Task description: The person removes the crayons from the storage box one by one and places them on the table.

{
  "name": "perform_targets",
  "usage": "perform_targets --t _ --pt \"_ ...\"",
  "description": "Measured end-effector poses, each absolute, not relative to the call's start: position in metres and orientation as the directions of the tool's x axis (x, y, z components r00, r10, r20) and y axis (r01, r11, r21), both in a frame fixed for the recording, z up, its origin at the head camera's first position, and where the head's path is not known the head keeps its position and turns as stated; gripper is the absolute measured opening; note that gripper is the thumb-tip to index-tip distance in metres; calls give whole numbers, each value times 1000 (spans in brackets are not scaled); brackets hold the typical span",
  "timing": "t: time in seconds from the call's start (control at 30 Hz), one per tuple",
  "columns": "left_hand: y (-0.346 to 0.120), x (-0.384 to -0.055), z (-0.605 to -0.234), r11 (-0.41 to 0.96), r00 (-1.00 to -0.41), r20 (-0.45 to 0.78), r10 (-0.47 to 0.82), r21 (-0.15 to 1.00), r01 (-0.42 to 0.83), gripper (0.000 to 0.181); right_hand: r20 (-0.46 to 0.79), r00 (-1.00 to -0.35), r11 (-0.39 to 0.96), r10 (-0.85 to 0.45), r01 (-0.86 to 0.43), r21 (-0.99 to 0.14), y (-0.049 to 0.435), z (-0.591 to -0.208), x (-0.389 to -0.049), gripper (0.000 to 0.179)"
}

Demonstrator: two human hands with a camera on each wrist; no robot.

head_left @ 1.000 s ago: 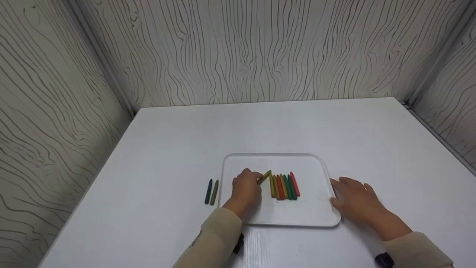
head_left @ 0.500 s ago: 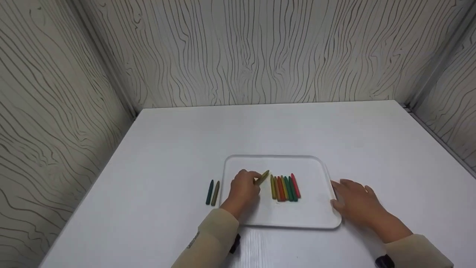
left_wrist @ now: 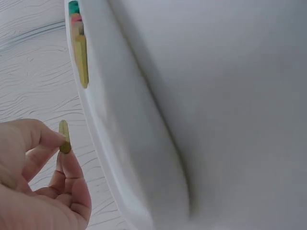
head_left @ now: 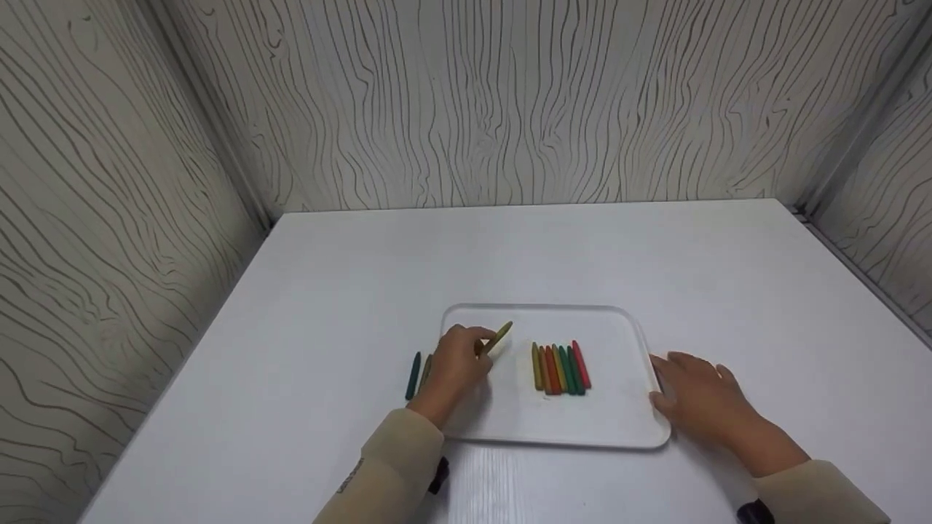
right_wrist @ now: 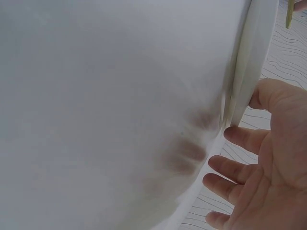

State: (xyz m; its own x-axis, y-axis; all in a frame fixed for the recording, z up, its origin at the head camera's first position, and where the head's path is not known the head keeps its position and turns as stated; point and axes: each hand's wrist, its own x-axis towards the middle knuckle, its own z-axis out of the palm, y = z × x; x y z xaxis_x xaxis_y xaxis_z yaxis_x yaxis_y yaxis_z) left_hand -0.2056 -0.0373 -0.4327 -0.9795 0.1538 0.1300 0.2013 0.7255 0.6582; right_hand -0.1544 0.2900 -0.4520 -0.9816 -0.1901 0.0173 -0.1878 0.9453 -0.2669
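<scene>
Between thumb and forefinger, my left hand point(head_left: 460, 360) pinches an olive-yellow crayon point(head_left: 498, 338), raised and tilted above the left part of the white tray point(head_left: 539, 442). In the left wrist view the crayon point(left_wrist: 64, 136) stands out from the fingertips. To its right, a row of several crayons point(head_left: 561, 369) lies side by side on the tray: yellow, orange, green and pinkish red. My right hand point(head_left: 699, 397) rests its thumb and fingers against the tray's right edge. The right wrist view shows its fingers point(right_wrist: 245, 139) spread loosely there.
Left of the tray, a dark green crayon point(head_left: 413, 375) lies on the white table point(head_left: 349, 291). A brownish crayon point(head_left: 427, 367) beside it is partly hidden by my left hand. Wood-patterned panels point(head_left: 466, 102) stand behind the table and at both sides.
My left hand has moved left with the olive-yellow crayon, away from the row, and now covers part of the brownish crayon. The right hand stays at the tray's edge.
</scene>
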Motion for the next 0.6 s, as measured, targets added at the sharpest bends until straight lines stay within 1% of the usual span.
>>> perform_targets --t 0.27,0.47,0.6 --pt "-64 -203 -432 687 -978 162 129 697 206 32 15 -981 940 -195 -191 -282 289 -451 -153 56" --pt "-82 -201 -431 665 -979 171 112 719 202 34 17 -981 948 -195 -193 -253 289 -451 -153 55" --pt "-94 -199 -431 667 -984 157 80 725 170 34 19 -981 951 -194 -193 -243 288 -451 -154 55"
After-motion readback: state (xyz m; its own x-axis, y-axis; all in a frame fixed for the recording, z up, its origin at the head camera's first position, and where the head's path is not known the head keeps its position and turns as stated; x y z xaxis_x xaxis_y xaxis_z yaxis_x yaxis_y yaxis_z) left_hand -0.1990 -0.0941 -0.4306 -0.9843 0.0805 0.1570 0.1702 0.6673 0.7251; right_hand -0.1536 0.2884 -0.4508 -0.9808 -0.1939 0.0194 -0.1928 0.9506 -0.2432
